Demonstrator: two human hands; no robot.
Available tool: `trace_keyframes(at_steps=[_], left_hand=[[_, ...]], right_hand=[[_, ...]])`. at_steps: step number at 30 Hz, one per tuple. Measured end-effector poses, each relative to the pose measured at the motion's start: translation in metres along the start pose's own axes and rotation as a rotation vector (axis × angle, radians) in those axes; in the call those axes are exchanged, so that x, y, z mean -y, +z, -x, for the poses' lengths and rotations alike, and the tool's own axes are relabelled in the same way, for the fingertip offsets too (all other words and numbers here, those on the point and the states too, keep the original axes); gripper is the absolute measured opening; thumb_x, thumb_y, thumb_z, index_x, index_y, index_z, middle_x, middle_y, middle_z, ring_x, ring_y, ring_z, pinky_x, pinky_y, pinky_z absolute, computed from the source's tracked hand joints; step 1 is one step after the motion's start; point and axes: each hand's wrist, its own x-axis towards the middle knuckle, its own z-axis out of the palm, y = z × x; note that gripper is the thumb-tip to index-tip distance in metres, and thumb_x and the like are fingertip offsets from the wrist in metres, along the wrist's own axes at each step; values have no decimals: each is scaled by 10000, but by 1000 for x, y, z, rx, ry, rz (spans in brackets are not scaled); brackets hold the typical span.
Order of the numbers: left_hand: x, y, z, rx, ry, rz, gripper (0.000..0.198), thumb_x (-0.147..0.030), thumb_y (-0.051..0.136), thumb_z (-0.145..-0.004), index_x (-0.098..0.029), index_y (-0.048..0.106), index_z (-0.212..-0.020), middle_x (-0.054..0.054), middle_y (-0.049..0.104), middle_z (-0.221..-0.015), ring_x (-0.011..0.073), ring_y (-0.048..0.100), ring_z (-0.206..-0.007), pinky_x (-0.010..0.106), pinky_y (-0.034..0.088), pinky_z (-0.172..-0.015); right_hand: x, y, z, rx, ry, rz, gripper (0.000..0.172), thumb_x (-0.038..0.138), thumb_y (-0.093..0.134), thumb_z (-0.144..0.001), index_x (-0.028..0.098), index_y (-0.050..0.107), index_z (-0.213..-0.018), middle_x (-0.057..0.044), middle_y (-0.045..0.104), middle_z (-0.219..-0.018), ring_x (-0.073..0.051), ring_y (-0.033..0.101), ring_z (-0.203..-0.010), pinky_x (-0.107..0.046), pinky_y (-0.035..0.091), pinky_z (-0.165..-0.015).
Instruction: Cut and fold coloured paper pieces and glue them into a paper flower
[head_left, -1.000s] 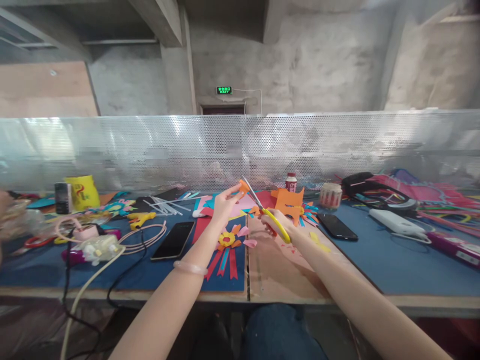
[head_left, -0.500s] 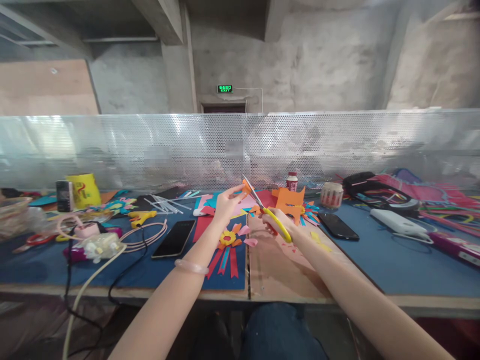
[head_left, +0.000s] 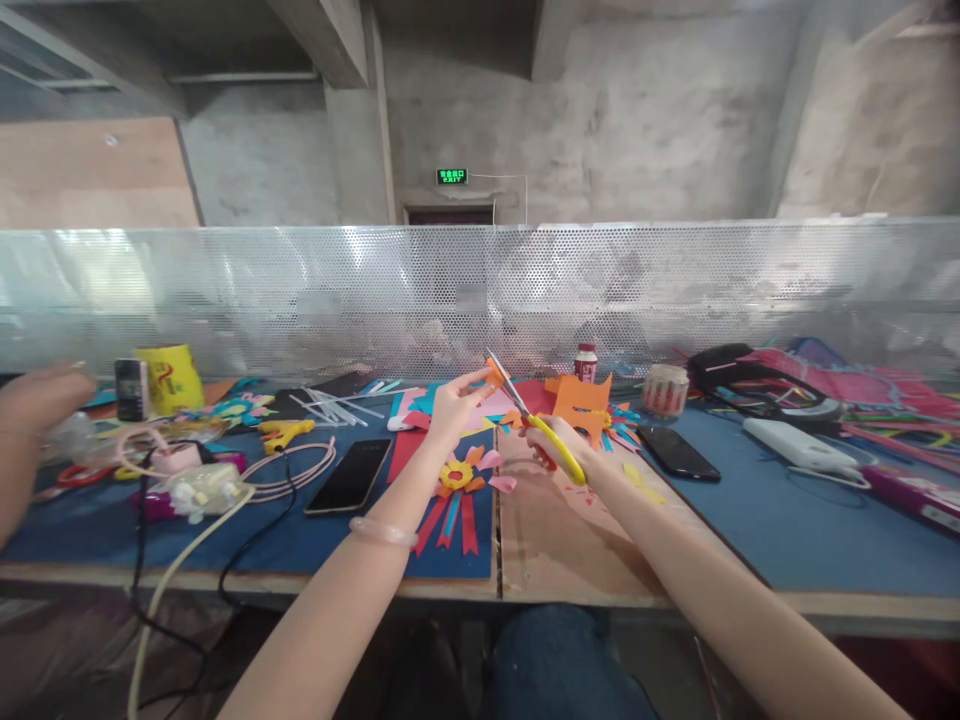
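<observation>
My left hand (head_left: 455, 408) pinches a small orange paper piece (head_left: 496, 374) above the table. In my right hand (head_left: 559, 440) is a pair of scissors (head_left: 555, 447) with yellow and red handles, its blades pointing up and left beside the orange paper. Whether the blades are cutting into it I cannot tell. Below my hands lies a paper flower (head_left: 456, 475) with a yellow centre, orange and pink petals and ribbon-like strips (head_left: 450, 522) in red and blue. Behind my right hand stands a cut sheet of orange paper (head_left: 581, 402).
Black phones lie left (head_left: 349, 477) and right (head_left: 679, 452). A yellow glue gun (head_left: 283, 434), a power strip (head_left: 202, 492) with cables and a yellow container (head_left: 171, 380) are at left. Another person's blurred hand (head_left: 52, 395) reaches in there. A perforated metal screen (head_left: 360, 300) runs behind.
Another person's hand and forearm have come into view at the far left. My own hands, the scissors and the orange paper piece have hardly moved.
</observation>
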Motion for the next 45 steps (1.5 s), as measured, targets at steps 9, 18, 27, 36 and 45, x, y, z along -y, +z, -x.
trace_keyframes(at_steps=[9,18,27,36,45], left_hand=[[-2,1,1,33,-9,44,352,-277,678,-658,-207,663,-1003,49,694,-861,181,592,-743,282,431,-661],[7,-1,-2,20,4,-21,361,-314,654,-670,-213,658,-1016,29,670,-718,146,549,-628,233,373,-541],[7,0,-2,23,5,-33,361,-301,638,-680,-214,649,-1030,33,683,-774,151,576,-676,227,388,-554],[5,0,-1,9,-18,-49,342,-248,636,-674,-197,661,-1011,39,694,-798,156,591,-684,241,428,-604],[3,-1,0,15,-29,-70,343,-265,636,-677,-184,660,-1010,42,694,-772,156,588,-660,261,439,-621]], right_hand=[[3,0,5,-82,8,55,288,310,501,-850,137,525,-1079,-55,558,-1054,-183,572,-879,-356,491,-731],[14,-1,16,-150,-18,144,282,288,562,-748,147,460,-527,54,409,-417,-46,366,-339,-184,267,-328],[17,1,20,-156,-44,157,218,277,508,-693,162,436,-522,51,399,-392,-58,377,-312,-184,246,-319],[18,0,25,-157,-52,213,332,365,492,-832,138,467,-591,91,385,-455,-23,312,-344,-160,249,-348],[38,-6,51,-160,-80,214,310,212,508,-798,152,407,-512,87,340,-422,-27,306,-350,-186,263,-386]])
